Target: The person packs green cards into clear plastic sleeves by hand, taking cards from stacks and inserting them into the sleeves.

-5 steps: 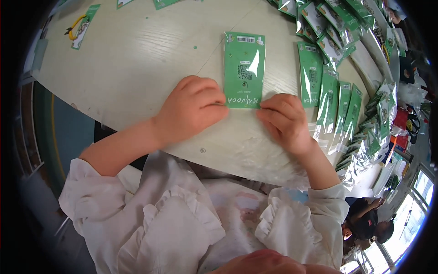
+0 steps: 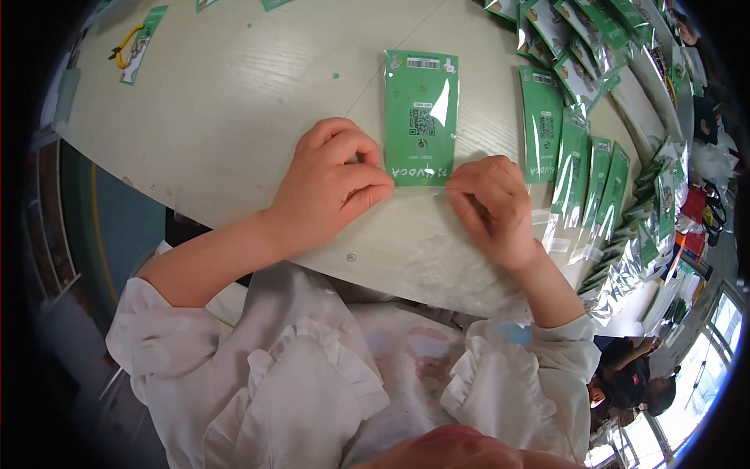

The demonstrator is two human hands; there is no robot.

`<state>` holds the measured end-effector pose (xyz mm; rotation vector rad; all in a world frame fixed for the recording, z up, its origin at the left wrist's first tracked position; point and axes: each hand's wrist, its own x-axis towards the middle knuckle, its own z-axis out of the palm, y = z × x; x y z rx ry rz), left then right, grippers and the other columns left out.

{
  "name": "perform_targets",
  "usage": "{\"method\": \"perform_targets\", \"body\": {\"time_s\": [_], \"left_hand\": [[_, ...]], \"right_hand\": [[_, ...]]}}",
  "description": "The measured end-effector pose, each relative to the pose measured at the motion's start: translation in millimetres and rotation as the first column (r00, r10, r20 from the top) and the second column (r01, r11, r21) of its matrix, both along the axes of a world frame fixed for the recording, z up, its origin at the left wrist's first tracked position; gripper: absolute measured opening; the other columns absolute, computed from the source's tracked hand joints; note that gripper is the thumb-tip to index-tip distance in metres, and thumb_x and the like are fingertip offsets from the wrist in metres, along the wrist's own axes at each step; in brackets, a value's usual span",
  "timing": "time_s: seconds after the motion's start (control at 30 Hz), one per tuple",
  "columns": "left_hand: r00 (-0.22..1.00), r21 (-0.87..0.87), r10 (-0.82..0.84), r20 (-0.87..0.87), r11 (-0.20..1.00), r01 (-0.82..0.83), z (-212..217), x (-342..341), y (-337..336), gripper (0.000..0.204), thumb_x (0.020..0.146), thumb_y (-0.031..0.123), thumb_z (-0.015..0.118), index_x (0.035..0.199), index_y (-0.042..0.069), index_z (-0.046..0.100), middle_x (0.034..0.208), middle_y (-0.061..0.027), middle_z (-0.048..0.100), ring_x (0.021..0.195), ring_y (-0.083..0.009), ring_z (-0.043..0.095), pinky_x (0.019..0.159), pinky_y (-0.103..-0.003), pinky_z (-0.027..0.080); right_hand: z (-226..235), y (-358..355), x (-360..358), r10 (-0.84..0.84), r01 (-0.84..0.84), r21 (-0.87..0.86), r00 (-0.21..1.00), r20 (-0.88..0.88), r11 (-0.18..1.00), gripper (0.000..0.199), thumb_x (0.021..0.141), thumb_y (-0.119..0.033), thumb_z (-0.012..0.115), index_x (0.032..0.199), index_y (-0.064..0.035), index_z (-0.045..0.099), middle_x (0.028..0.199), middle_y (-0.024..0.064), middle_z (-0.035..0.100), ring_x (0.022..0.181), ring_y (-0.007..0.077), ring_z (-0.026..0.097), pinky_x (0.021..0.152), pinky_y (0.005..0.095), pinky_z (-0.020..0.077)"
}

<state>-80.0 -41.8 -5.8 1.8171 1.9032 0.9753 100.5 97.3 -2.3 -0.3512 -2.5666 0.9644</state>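
Note:
A green card in a clear plastic sleeve (image 2: 423,90) lies flat on the table, its printed back with a square code facing up. At its near left corner, my left hand (image 2: 336,172) is closed in a pinch, thumb and curled forefinger meeting at the sleeve's edge. My right hand (image 2: 496,203) pinches the near right corner in the same way. The fingertips partly hide both corners.
Several sleeved green cards (image 2: 539,117) lie in an overlapping row to the right, with a heap of more packs (image 2: 574,47) behind. Yellow-handled cutters (image 2: 125,48) rest on a card (image 2: 144,45) at the far left. A person (image 2: 633,375) is at the lower right.
The view has shifted slightly. A wider gap shows between my left thumb and forefinger behind their tips. Both hands stay at the sleeve's near corners.

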Motion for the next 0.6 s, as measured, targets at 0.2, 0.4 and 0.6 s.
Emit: {"method": "perform_targets", "body": {"time_s": [0.2,0.4,0.6], "left_hand": [[0.996,0.003,0.079,-0.028,0.997,-0.079,-3.2,5.8,-1.2,0.007,0.066,0.014,0.065,0.066,0.011,0.059,0.078,0.0018,0.051,0.087,-0.0205,0.046,0.077,-0.033,0.035],[0.981,-0.023,0.176,-0.078,0.984,-0.178,-5.0,8.6,-2.7,0.009,0.067,0.015,0.065,0.067,0.011,0.057,0.081,0.001,0.049,0.091,-0.0216,0.043,0.077,-0.034,0.035],[0.966,-0.01,0.235,-0.105,0.971,-0.237,-6.1,13.3,-0.9,0.01,0.068,0.016,0.064,0.067,0.011,0.055,0.083,-0.0001,0.048,0.092,-0.0236,0.042,0.077,-0.035,0.035]], "right_hand": [[-4.4,-7.6,-3.6,-0.137,0.137,0.001,0.989,0.054,0.991,0.015,0.066,-0.002,0.064,0.078,-0.0063,0.056,0.071,0.002,0.058,0.061,0.0187,0.049,0.059,0.0296,0.0351],[-1.2,-16.7,-10.0,-0.305,0.318,-0.117,0.945,0.115,0.941,0.025,0.066,-0.001,0.064,0.087,-0.0055,0.052,0.067,0.0009,0.057,0.055,0.0131,0.045,0.056,0.0267,0.0359],[-6.9,-19.0,-8.2,-0.344,0.361,-0.185,0.932,0.115,0.914,0.029,0.066,0.001,0.065,0.088,-0.0017,0.047,0.068,0.0028,0.056,0.055,0.0149,0.044,0.05,0.0252,0.0363]]}}
